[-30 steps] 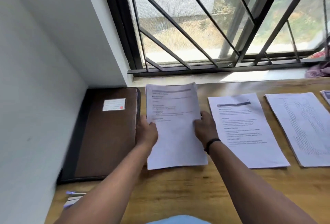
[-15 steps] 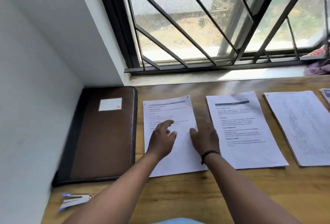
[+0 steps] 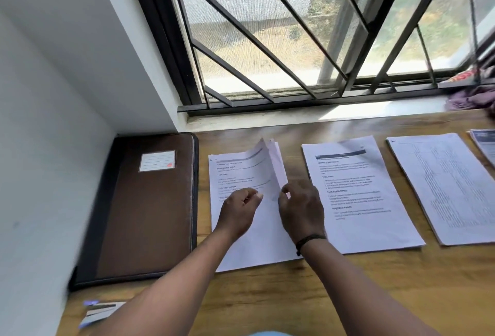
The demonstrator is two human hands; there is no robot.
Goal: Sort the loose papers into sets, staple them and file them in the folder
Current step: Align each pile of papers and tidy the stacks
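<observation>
A set of printed papers (image 3: 241,172) lies on the wooden table (image 3: 348,295), just right of the closed brown folder (image 3: 144,215). My right hand (image 3: 300,207) pinches the right edge of its upper sheets, which stand lifted and fanned. On the same set rests my left hand (image 3: 239,211), fingers loosely curled, holding nothing that I can make out. To the right lie a second set (image 3: 359,196), a third (image 3: 450,188), and the corner of another (image 3: 486,145) at the frame's edge. A small white and purple stapler (image 3: 99,311) sits at the table's near left corner.
A white wall bounds the table on the left, and a barred window with a sill runs along the back. Crumpled cloth (image 3: 471,97) lies on the sill at the far right. Bare wood shows in front of the papers.
The set I held up in both hands was laid flat on the table. My right hand has since lifted the right edge of its top sheets, and my left fingers have curled.
</observation>
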